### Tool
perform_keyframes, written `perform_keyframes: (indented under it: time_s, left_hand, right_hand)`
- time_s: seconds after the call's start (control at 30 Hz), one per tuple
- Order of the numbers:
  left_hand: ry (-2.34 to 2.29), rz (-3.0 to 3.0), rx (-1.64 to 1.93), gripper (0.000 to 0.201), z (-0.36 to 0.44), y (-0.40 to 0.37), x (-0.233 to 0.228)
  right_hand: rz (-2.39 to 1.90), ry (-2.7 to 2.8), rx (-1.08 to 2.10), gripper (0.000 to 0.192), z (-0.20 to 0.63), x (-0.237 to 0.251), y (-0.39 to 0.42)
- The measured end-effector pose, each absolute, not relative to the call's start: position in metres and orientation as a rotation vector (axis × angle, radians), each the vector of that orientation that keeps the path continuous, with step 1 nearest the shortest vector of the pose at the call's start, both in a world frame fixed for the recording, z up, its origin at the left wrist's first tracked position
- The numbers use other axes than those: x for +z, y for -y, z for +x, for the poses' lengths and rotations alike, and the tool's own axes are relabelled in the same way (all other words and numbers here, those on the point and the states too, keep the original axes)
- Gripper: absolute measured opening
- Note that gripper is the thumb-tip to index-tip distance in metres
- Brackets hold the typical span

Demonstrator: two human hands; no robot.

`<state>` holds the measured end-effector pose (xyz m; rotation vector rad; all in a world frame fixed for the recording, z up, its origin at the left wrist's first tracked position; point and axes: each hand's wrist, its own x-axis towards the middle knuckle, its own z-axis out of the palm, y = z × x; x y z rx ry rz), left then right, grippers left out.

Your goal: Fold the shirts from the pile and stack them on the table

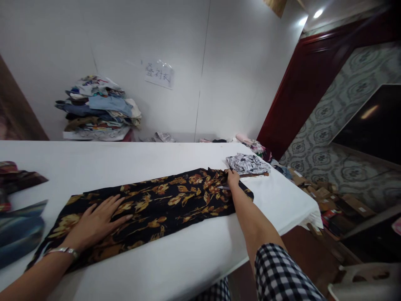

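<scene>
While the black floral garment [150,205] lies stretched lengthwise across the white table [175,259], bare tabletop shows in front of it and behind it, and its far end stops short of the table's right edge. A folded black-and-white printed cloth [247,164] sits just beyond that end. Dark folded fabrics [15,217] crowd the left edge. The left hand [95,221] lies flat, fingers spread wide, pressing the garment's near end. The right hand [232,177] is closed, pinching the garment's far edge.
</scene>
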<state>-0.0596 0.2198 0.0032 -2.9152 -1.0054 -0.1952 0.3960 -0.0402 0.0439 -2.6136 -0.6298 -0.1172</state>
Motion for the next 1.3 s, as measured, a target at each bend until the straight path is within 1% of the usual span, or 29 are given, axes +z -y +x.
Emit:
perform_keyframes:
  time_s: [0.07,0.23,0.27,0.33,0.37,0.43,0.53,0.67,0.77,0.87,0.9,0.97,1.07,1.17,1.3]
  left_hand:
    - [1.010,-2.909,-0.108,0.054,-0.059,-0.217,0.008]
    - [0.905,-2.925,0.010,0.043,-0.058,-0.208,0.023]
    - [0.924,-2.927,0.011,0.044,-0.058,-0.207,0.025]
    - [1.007,-2.933,-0.013,0.052,-0.056,-0.205,0.026]
    - [1.050,-2.940,-0.031,0.058,-0.055,-0.205,0.026]
    - [1.111,-2.966,-0.071,0.066,-0.053,-0.204,0.025]
    - [1.131,-3.017,-0.110,0.071,-0.052,-0.200,0.027]
    - [1.152,-3.052,-0.140,0.075,-0.050,-0.191,0.033]
    - [1.200,-3.129,-0.145,0.077,-0.048,-0.185,0.040]
    - [1.264,-3.222,-0.195,0.081,-0.052,-0.182,0.051]
    - [1.295,-3.222,-0.225,0.080,-0.055,-0.182,0.055]
    - [1.408,-3.142,-0.300,0.075,-0.065,-0.186,0.066]
    - [1.737,-2.868,-0.371,0.069,-0.088,-0.196,0.078]
    - [2.056,-2.606,-0.263,0.076,-0.109,-0.206,0.083]
    - [2.187,-2.518,-0.075,0.083,-0.108,-0.207,0.078]
  right_hand:
    - [-2.565,0.694,-0.123,0.055,0.396,0.045,0.045]
    - [-2.466,0.877,-0.167,0.049,0.384,0.049,0.043]
    - [-2.452,0.911,-0.191,0.048,0.379,0.051,0.040]
    - [-2.420,1.056,-0.219,0.049,0.366,0.053,0.032]
    - [-2.418,1.165,-0.188,0.050,0.359,0.052,0.027]
    - [-2.449,1.386,-0.029,0.053,0.343,0.048,0.019]
    - [-2.531,1.511,0.220,0.053,0.326,0.037,0.014]
    - [-2.580,1.496,0.280,0.053,0.320,0.034,0.014]
    - [-2.568,1.485,0.183,0.053,0.309,0.046,0.010]
    - [-2.351,1.589,-0.044,0.054,0.279,0.052,0.004]
    - [-2.266,1.653,-0.066,0.055,0.266,0.050,0.003]
    - [-2.189,1.781,0.013,0.056,0.244,0.040,0.004]
    - [-2.235,1.893,0.157,0.057,0.224,0.018,0.007]
    - [-2.269,1.907,0.140,0.056,0.220,0.004,0.008]
    - [-2.256,1.902,0.113,0.056,0.223,0.002,0.007]
